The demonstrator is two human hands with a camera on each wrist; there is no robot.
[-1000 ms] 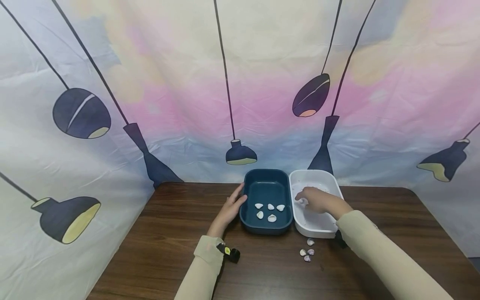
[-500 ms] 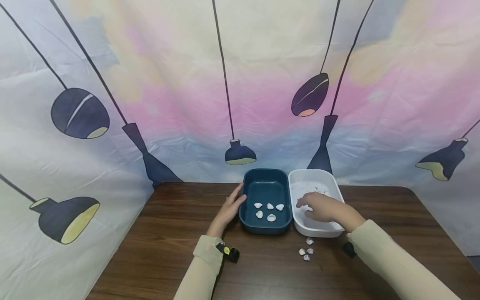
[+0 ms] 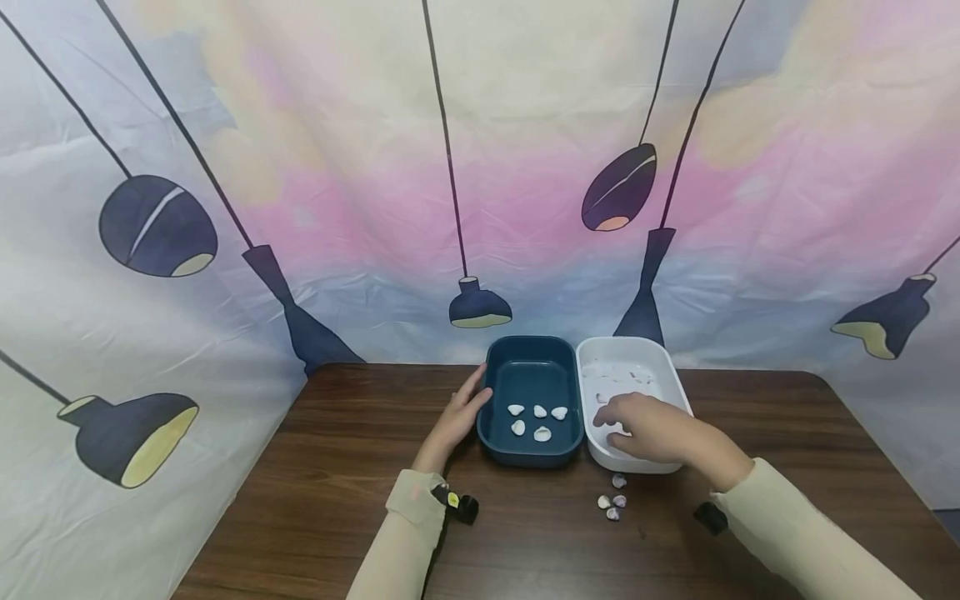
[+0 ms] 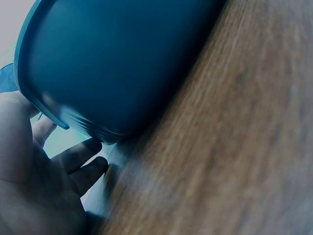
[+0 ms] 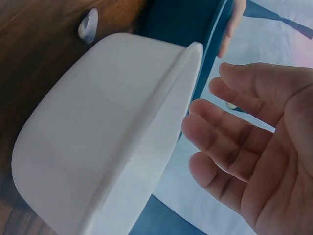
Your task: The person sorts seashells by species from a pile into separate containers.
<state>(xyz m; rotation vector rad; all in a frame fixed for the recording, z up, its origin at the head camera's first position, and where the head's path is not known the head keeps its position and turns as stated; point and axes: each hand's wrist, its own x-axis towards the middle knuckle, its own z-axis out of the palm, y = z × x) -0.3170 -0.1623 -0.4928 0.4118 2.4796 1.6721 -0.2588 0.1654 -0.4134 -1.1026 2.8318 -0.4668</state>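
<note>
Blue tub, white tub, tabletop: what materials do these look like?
Blue tub: likely moulded plastic, smooth with a dull sheen, rounded corners and a rolled rim.
White tub: same look, probably plastic; one seamless thin wall in the right wrist view.
Tabletop: dark wood grain, possibly laminate or veneer; cannot tell which.

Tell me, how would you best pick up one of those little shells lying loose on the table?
Pinch one shell across its two edges from straight above, probably with thumb and forefinger. It lies low on the wooden table, offering no handle, and the white tray blocks the far side.
</note>
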